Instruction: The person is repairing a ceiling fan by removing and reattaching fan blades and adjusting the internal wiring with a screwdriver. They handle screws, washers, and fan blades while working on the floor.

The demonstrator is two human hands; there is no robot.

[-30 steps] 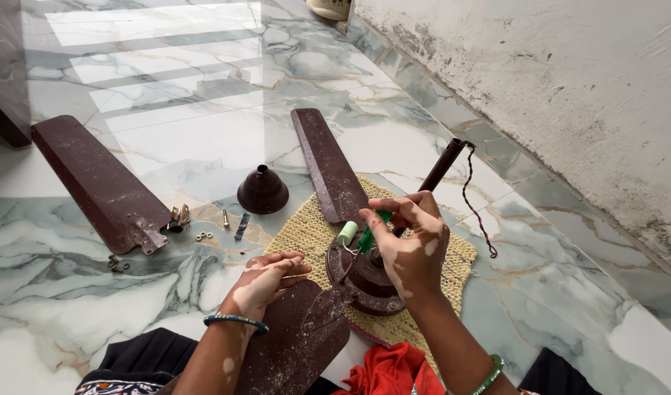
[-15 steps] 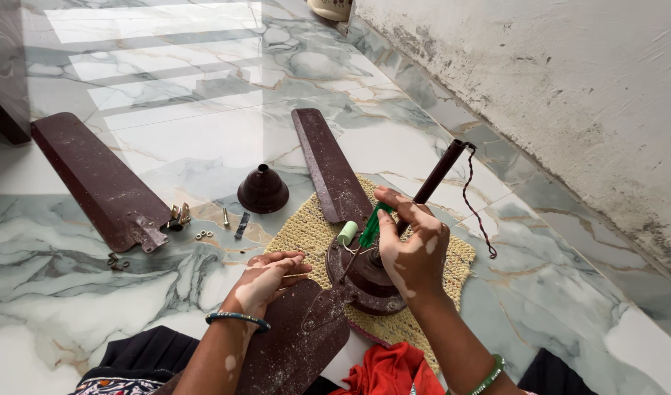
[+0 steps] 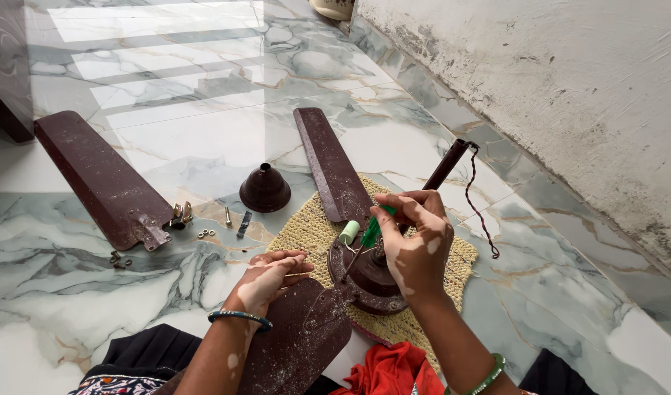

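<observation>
Underfoot, everything rests on a polished marble floor (image 3: pixel 167 95), white with grey-green veins, bright with sunlight at the far end, and it meets a stained, scuffed white wall (image 3: pixel 569 88) along the right. A dismantled ceiling fan lies on a woven straw mat (image 3: pixel 306 230): its brown motor hub (image 3: pixel 364 274) sits on the mat with a downrod (image 3: pixel 446 164) angling up toward the wall. The right hand (image 3: pixel 416 245) is closed around a green-handled screwdriver (image 3: pixel 370 232) held against the top of the hub. The left hand (image 3: pixel 266 278) lies open, fingers flat, on the near blade (image 3: pixel 295 347) just beside the hub. Another blade (image 3: pixel 332 164) reaches away from the hub, and a loose blade (image 3: pixel 101 175) lies well apart at left. Between them stand a brown canopy cup (image 3: pixel 264 189) and scattered screws (image 3: pixel 204 234).
</observation>
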